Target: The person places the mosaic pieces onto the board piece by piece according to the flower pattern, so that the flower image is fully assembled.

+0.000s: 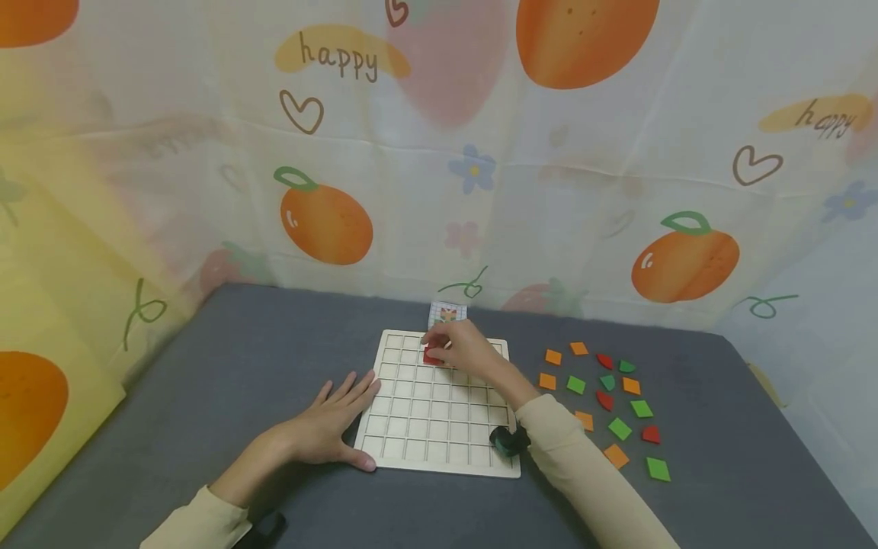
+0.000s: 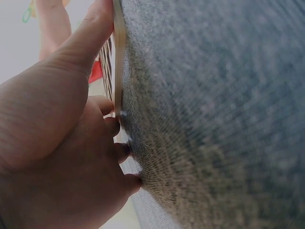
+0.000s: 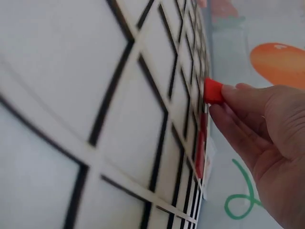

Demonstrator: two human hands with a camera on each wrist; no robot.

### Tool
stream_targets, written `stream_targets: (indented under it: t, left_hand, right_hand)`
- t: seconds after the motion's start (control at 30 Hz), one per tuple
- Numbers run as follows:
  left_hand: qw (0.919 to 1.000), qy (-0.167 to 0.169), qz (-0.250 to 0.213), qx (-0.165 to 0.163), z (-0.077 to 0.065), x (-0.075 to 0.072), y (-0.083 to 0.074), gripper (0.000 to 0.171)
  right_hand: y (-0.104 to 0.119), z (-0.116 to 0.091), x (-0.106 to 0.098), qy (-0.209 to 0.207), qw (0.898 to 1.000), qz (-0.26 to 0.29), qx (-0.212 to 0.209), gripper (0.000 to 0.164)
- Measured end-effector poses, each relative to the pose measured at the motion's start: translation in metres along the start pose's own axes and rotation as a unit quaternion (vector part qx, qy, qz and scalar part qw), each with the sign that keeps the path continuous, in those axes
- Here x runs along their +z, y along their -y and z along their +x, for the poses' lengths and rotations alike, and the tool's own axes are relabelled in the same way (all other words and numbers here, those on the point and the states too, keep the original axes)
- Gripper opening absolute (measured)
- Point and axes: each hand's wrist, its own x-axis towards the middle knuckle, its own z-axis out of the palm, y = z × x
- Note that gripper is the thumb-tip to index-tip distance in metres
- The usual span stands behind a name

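Note:
A pale board with a square grid (image 1: 411, 408) lies on the grey table. My right hand (image 1: 463, 347) is over the board's far part and pinches a small red tile (image 3: 213, 91) between thumb and fingers, at the grid's surface. Beside it, more red (image 3: 200, 150) lies in the grid, partly edge-on in the right wrist view. My left hand (image 1: 329, 423) rests at the board's left edge with fingers spread; in the left wrist view its thumb (image 2: 90, 33) touches the board's rim.
Right of the board lie scattered orange tiles (image 1: 547, 381), green tiles (image 1: 620, 428) and red rounded tiles (image 1: 604, 400). A small printed picture card (image 1: 448, 313) lies just behind the board. A fruit-patterned curtain (image 1: 411, 213) hangs behind the table.

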Motion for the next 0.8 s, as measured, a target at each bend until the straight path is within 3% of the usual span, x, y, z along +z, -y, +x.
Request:
stream_targets:
  t: [0.33,0.6,0.8]
  left_hand:
    - [1.0000,0.002,0.000,-0.007,0.002,0.002,0.001,0.118]
    - [1.0000,-0.005,0.003,0.002,0.001,0.000,0.000,0.117]
    - [1.0000,-0.005,0.003,0.001,0.001,0.001,0.001,0.117]
  right_hand:
    - [0.002,0.007,0.009,-0.003,1.000,-0.012,0.018,0.014]
    - [0.012,0.008,0.012,-0.023,0.998,-0.010,0.064,0.012]
    - [0.015,0.007,0.015,-0.029,0.998,-0.013,0.059,0.012]
